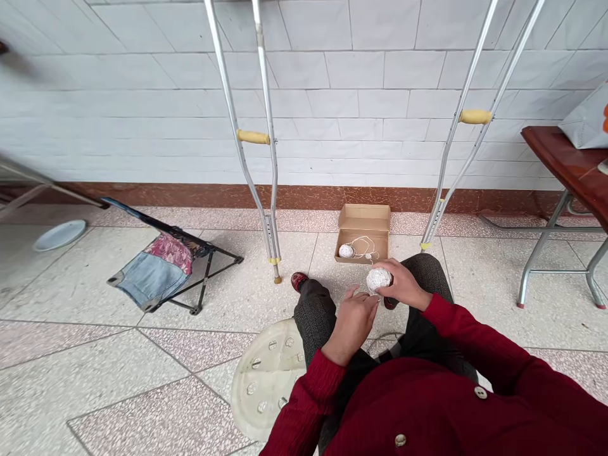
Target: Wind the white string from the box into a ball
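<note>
A ball of white yarn (379, 279) is held above my lap in my right hand (399, 283), with the fingers wrapped round its right side and top. Just left of and below the ball is my left hand (354, 316), its fingers bent and pinching near the white strand at the ball's lower edge. On the floor ahead stands an open cardboard box (363, 220). A second white ball (346, 251) lies inside it at the left, with loose white strands trailing beside it toward the box's front edge.
Two crutches, one left (253, 137) and one right (475, 116), lean on the tiled wall. A folding stool (161, 272) stands at left, near a pale plate (59, 235). A round plastic stool top (270, 373) is beside my left leg. A red-brown table (565, 166) stands at right.
</note>
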Demonstrator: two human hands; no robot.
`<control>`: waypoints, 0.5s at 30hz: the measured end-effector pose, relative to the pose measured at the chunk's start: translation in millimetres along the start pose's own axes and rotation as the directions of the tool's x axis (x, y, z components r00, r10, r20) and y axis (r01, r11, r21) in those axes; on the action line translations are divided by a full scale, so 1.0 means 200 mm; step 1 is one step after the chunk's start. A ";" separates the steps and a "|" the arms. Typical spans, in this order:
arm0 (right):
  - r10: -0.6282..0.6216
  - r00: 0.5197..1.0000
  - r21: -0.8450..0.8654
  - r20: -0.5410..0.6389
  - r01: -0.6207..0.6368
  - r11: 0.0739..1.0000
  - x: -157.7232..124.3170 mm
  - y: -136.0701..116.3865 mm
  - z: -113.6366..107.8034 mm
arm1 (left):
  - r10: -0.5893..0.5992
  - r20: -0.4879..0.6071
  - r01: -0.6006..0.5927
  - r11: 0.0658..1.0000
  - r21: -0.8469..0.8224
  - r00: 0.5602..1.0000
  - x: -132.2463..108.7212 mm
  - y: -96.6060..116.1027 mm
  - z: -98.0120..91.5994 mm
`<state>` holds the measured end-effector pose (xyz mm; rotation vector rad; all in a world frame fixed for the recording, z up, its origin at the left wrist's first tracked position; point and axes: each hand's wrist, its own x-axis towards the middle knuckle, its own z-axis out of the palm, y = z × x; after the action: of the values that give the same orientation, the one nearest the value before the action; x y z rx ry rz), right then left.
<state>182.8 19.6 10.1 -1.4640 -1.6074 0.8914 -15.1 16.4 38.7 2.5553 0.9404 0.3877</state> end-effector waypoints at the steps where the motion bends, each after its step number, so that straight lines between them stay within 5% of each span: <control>1: 0.014 1.000 -0.002 0.026 -0.014 1.000 -0.02 0.02 0.01 | 0.017 0.009 -0.018 0.999 0.030 1.000 -0.01 0.00 -0.01; 8: 0.231 0.953 0.134 0.196 -0.259 0.956 -0.13 0.11 0.03 | 0.155 0.073 -0.162 0.982 0.099 0.985 0.01 -0.04 -0.01; 12: 0.347 0.842 0.441 0.413 -0.518 0.733 -0.18 0.11 -0.04 | 0.221 0.056 -0.224 0.972 0.071 0.974 0.07 -0.08 -0.01; 15: 0.304 0.814 0.549 0.495 -0.564 0.617 -0.23 0.11 -0.10 | 0.228 0.034 -0.229 0.973 0.033 0.973 0.12 -0.09 0.02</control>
<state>212.2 -24.7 -4.6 -1.1920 -0.9258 1.9055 -6.1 45.2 30.5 2.7038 0.6481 0.3980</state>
